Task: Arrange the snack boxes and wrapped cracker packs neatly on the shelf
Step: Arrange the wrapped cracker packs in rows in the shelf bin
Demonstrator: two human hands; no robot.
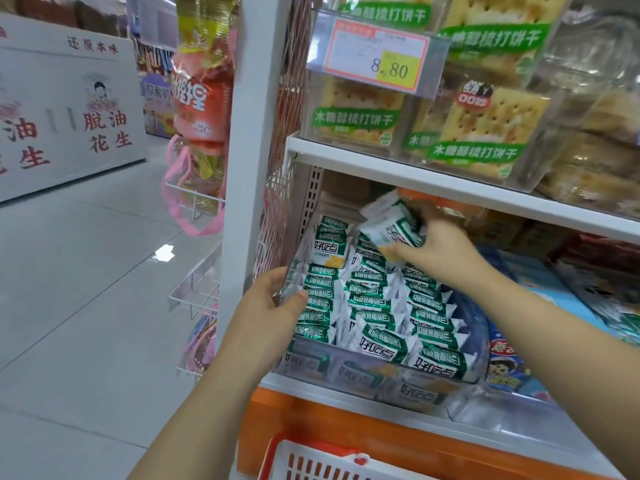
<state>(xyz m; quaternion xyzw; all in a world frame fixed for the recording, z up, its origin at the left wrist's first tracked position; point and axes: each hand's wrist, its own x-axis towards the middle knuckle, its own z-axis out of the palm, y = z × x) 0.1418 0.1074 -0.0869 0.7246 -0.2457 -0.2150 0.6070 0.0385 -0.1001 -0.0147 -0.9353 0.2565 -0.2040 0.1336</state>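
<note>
The right hand point(441, 249) clutches packs point(389, 223) above the bin point(367, 370); the left hand point(273, 306) grips its wall. A loose hold could drop them askew beneath the fingers.

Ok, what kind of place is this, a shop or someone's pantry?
Most likely a supermarket or grocery shop: a price tag reading 8.80 hangs above the shelf, a bin holds many identical cracker packs, and a basket sits below.

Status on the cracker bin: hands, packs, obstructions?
Left hand grips left wall of clear bin. Right hand holds a bunch of cracker packs over the bin's back rows. Upper shelf close overhead.
</note>
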